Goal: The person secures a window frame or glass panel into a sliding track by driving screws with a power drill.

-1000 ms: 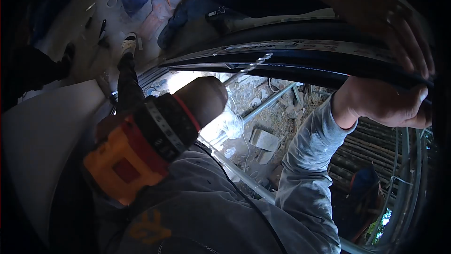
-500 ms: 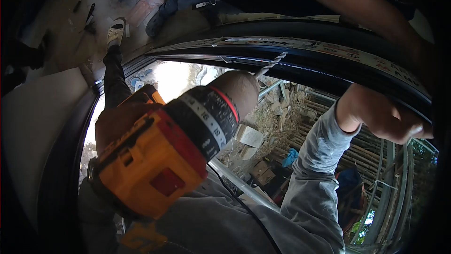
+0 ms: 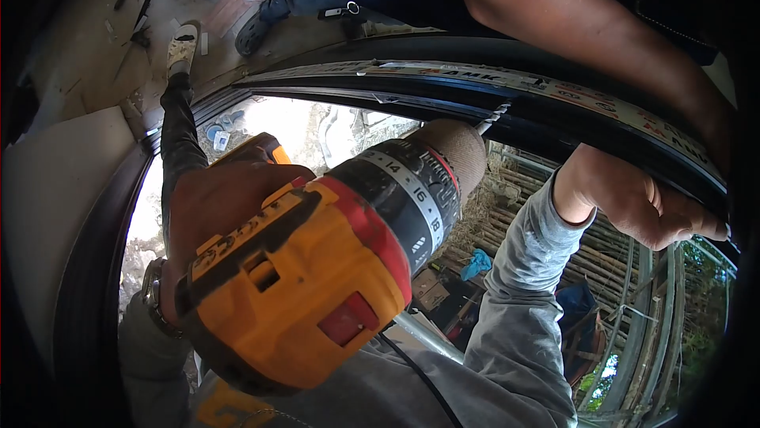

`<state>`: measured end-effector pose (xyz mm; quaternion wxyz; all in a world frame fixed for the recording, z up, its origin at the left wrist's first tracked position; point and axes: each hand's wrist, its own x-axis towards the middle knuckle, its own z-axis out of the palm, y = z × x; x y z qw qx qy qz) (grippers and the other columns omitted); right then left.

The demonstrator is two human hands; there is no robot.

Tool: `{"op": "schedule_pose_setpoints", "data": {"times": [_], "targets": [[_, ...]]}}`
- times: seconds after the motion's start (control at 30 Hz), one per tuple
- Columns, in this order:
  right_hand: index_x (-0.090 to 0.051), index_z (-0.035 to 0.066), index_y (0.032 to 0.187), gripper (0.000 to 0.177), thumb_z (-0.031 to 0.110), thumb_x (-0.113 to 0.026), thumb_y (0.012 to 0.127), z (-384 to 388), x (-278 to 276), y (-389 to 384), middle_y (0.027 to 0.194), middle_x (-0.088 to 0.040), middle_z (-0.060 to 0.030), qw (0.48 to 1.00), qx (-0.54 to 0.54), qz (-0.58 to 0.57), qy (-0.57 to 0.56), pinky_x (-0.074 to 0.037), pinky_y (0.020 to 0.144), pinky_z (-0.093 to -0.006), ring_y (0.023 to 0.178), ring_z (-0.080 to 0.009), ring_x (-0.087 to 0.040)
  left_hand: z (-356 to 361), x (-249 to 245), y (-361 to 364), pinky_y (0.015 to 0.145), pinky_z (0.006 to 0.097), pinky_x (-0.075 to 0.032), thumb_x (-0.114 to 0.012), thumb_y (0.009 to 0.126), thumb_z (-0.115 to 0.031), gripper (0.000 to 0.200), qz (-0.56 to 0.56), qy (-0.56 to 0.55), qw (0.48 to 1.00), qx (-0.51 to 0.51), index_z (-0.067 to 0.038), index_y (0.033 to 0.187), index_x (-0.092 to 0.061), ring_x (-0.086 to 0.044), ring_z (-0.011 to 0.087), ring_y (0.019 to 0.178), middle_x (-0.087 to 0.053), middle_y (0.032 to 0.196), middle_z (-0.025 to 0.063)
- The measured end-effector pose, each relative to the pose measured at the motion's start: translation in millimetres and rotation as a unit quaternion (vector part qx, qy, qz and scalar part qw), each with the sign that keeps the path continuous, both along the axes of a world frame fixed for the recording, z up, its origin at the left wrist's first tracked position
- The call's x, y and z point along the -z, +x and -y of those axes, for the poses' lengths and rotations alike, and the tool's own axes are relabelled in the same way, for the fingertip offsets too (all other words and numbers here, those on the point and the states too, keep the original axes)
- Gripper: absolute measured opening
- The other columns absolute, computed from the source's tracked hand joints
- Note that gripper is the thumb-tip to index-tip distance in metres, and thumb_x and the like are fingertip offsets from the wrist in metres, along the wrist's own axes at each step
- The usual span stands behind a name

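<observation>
My left hand (image 3: 229, 206), with a watch on its wrist, is wrapped round the grip of a yellow and black cordless drill (image 3: 309, 277). The spiral drill bit (image 3: 495, 117) points up and right, its tip at the black metal frame (image 3: 443, 98). To the right, my right hand (image 3: 633, 198) has its fingers curled at the lower edge of the same frame. Part of the left hand is hidden behind the drill body.
Another person's bare arm (image 3: 586, 24) reaches over the frame at the top right. Printed label tape (image 3: 467, 74) runs along the frame. Below lie stacked poles (image 3: 602, 270) and a blue scrap (image 3: 476, 264). Loose tools (image 3: 141, 16) and a slippered foot (image 3: 182, 46) are at the upper left.
The drill has moved right, its bit tip shifting right along the frame. My right hand stays at about the same place. The other person's arm has shifted and shows more fully.
</observation>
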<state>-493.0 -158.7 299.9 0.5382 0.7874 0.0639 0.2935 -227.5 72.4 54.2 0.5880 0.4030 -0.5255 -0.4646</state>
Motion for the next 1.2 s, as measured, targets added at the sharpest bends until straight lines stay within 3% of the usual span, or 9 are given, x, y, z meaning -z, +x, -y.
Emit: {"op": "schedule_pose_setpoints", "data": {"times": [0.5, 0.67, 0.7, 0.73, 0.83, 0.93, 0.97, 1.1, 1.2], "targets": [[-0.035, -0.011, 0.139, 0.044, 0.016, -0.035, 0.105, -17.7, 8.5, -11.4, 0.13, -0.055, -0.0204, 0.961, 0.089, 0.21, 0.158, -0.058, 0.084, -0.0302, 0.105, -0.0176, -0.063, 5.8, -2.3, -20.2, 0.068, 0.0335, -0.057, -0.077, 0.075, -0.03, 0.047, -0.083, -0.049, 0.992, -0.086, 0.001, 0.109, -0.065, -0.07, 0.0238, 0.077, -0.069, 0.089, 0.0097], [-0.041, -0.006, 0.137, 0.041, 0.017, -0.046, 0.103, -8.9, 36.6, 36.7, 0.136, -0.049, -0.0192, 0.987, -0.031, 0.153, 0.041, -0.055, 0.094, -0.0332, 0.116, -0.0221, -0.058, 20.2, -22.3, 1.5, 0.07, 0.0288, -0.057, -0.085, 0.069, -0.032, 0.052, -0.127, 0.062, 0.988, 0.063, 0.0, 0.106, -0.065, -0.07, 0.0171, 0.081, -0.069, 0.093, 0.0071], [-0.042, -0.01, 0.134, 0.043, 0.019, -0.045, 0.102, -14.2, 41.9, 46.4, 0.121, -0.058, -0.015, 0.907, -0.194, 0.217, 0.304, -0.056, 0.085, -0.0281, 0.099, -0.0198, -0.063, 20.3, -24.9, 3.0, 0.07, 0.0288, -0.057, -0.085, 0.069, -0.032, 0.052, -0.124, 0.059, 0.989, 0.061, 0.0, 0.106, -0.065, -0.07, 0.0171, 0.081, -0.069, 0.093, 0.0071], [-0.043, -0.013, 0.132, 0.046, 0.021, -0.045, 0.102, -16.5, 43.2, 51.9, 0.106, -0.067, -0.0107, 0.732, -0.337, 0.255, 0.535, -0.058, 0.075, -0.023, 0.082, -0.0174, -0.069, 18.5, -28.0, 4.2, 0.071, 0.0283, -0.057, -0.084, 0.07, -0.029, 0.05, -0.139, 0.107, 0.982, 0.072, 0.0, 0.106, -0.064, -0.07, 0.0164, 0.082, -0.069, 0.094, 0.0073], [-0.041, -0.011, 0.133, 0.046, 0.023, -0.043, 0.102, -10.0, 34.8, 50.1, 0.112, -0.064, -0.015, 0.84, -0.287, 0.218, 0.405, -0.058, 0.079, -0.026, 0.089, -0.0204, -0.067, 11.3, -38.8, 5.0, 0.074, 0.0268, -0.056, -0.083, 0.073, -0.021, 0.045, -0.182, 0.249, 0.945, 0.105, 0.001, 0.107, -0.064, -0.07, 0.0144, 0.085, -0.07, 0.096, 0.0079], [-0.036, -0.007, 0.133, 0.046, 0.027, -0.041, 0.103, -3.2, 28.2, 38.9, 0.12, -0.059, -0.0214, 0.951, -0.183, 0.158, 0.194, -0.057, 0.086, -0.0303, 0.1, -0.0249, -0.065, 6.0, -40.5, -2.2, 0.073, 0.0277, -0.056, -0.083, 0.073, -0.018, 0.043, -0.248, 0.182, 0.949, 0.065, 0.0, 0.107, -0.065, -0.069, 0.0133, 0.085, -0.07, 0.096, 0.0077], [-0.035, -0.006, 0.134, 0.046, 0.028, -0.04, 0.103, -1.9, 26.0, 34.7, 0.122, -0.057, -0.0235, 0.973, -0.142, 0.135, 0.121, -0.057, 0.088, -0.0318, 0.103, -0.0264, -0.064, 6.4, -51.3, -0.3, 0.073, 0.0283, -0.056, -0.082, 0.074, -0.017, 0.04, -0.457, 0.298, 0.831, 0.109, 0.0, 0.106, -0.065, -0.069, 0.0133, 0.085, -0.069, 0.095, 0.0064], [-0.031, -0.002, 0.135, 0.046, 0.031, -0.038, 0.104, 1.2, 21.5, 41.1, 0.13, -0.052, -0.0298, 0.992, -0.014, 0.065, -0.103, -0.057, 0.094, -0.0362, 0.114, -0.031, -0.062, 6.6, -37.7, -1.0, 0.069, 0.0276, -0.054, -0.084, 0.069, -0.018, 0.043, -0.201, 0.194, 0.955, 0.103, -0.001, 0.104, -0.065, -0.068, 0.0136, 0.078, -0.067, 0.089, 0.0075], [-0.03, -0.007, 0.126, 0.043, 0.02, -0.05, 0.1, 5.5, 19.5, 74.1, 0.127, -0.054, -0.0317, 0.97, -0.23, 0.072, 0.024, -0.059, 0.094, -0.0358, 0.108, -0.0353, -0.065, 5.9, -41.5, -2.7, 0.067, 0.0286, -0.053, -0.085, 0.066, -0.021, 0.046, -0.209, 0.188, 0.955, 0.092, -0.001, 0.102, -0.065, -0.067, 0.0146, 0.075, -0.066, 0.087, 0.0076]]}}
